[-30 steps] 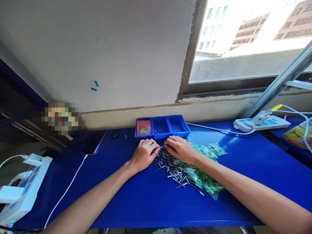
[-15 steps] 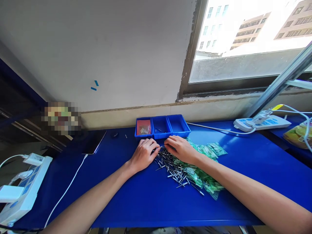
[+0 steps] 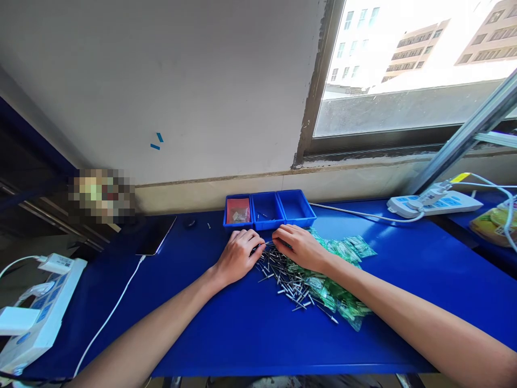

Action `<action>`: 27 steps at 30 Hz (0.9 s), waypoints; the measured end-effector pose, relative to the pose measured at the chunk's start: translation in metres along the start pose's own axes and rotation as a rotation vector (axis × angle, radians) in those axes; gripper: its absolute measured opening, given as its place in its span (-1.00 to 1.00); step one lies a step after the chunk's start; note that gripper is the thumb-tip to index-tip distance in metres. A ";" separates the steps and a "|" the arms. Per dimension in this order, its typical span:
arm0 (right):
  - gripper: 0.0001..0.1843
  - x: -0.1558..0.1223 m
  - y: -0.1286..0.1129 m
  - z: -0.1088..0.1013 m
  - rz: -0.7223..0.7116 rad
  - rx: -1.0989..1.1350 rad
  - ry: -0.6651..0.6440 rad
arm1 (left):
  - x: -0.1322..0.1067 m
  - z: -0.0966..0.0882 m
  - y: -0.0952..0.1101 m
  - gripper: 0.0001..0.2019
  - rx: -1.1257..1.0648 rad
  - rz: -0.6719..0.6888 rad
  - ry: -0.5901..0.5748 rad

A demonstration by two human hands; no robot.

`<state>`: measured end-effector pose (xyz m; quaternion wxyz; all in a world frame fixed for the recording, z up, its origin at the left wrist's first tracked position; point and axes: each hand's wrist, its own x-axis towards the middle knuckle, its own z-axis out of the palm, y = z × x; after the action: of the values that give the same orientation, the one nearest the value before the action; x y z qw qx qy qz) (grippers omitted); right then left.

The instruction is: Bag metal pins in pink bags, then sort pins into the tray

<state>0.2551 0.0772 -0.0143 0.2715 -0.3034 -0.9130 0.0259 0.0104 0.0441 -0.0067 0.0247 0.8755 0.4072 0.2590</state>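
Observation:
My left hand (image 3: 242, 252) rests on the blue table with thumb and forefinger pinched at the far edge of a loose pile of pop rivets (image 3: 288, 283). A thin metal rivet (image 3: 269, 244) shows at these fingertips, pointing toward the other hand. Just to the right, my right hand (image 3: 301, 248) is closed with curled fingers over the pile; what it grips is hidden. Under and beside my right forearm lie several clear green-tinted plastic bags (image 3: 343, 280) with pieces in them.
Three joined blue bins (image 3: 269, 210) stand behind my hands; the left one holds a red-backed packet (image 3: 238, 210), the middle one a few small pieces. A phone (image 3: 157, 236) on a white cable lies left. Power strips (image 3: 440, 203) sit at both sides, below a window at right.

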 end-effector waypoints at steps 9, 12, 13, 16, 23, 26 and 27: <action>-0.81 0.000 0.000 0.000 0.002 0.007 -0.001 | 0.000 0.000 0.001 -0.82 0.002 -0.005 0.001; -0.83 0.000 0.000 0.000 0.006 0.015 -0.010 | -0.001 0.000 0.000 -0.83 -0.002 -0.005 0.004; -0.83 0.000 0.000 -0.001 0.008 0.017 -0.012 | -0.001 0.000 0.000 -0.83 -0.002 -0.004 0.006; -0.81 0.000 -0.001 -0.001 0.009 0.016 -0.010 | 0.000 0.001 0.000 -0.82 0.000 -0.003 0.010; -0.79 0.000 -0.001 -0.001 0.005 0.007 0.002 | 0.000 0.000 0.000 -0.80 0.002 -0.005 0.007; -0.80 0.001 -0.001 -0.001 0.009 0.010 -0.002 | 0.000 0.000 0.000 -0.81 0.002 -0.006 0.009; -0.80 0.001 -0.001 -0.002 0.010 0.009 -0.003 | 0.000 0.000 0.000 -0.81 0.002 -0.005 0.008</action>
<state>0.2549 0.0765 -0.0124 0.2714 -0.3067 -0.9117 0.0320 0.0104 0.0436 -0.0068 0.0229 0.8734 0.4099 0.2620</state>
